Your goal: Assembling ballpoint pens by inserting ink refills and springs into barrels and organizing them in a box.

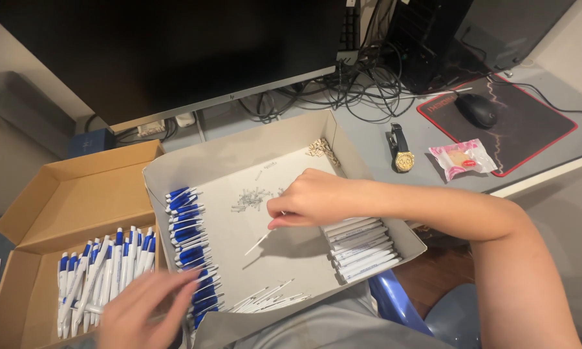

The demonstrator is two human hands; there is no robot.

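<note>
Grey desk [394, 139] beneath a dark monitor [174, 52] is bearing a shallow grey tray [284, 139]. Right hand [307, 199] is pinching a thin white refill [260, 242] over the tray's middle — light, slightly bendy, best taken mid-length. Left hand [142, 310] is blurring, fingers spread, grip unclear, beside blue-and-white pens [103, 271] in a brown carton [64, 187]. Pink sachet [462, 158] is lying near a gold wristwatch [402, 155].

Left hand [142, 313] blurred (cut off below); small springs [255, 199] indistinct.

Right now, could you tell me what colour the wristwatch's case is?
Gold wristwatch case, black strap; head view.
</note>
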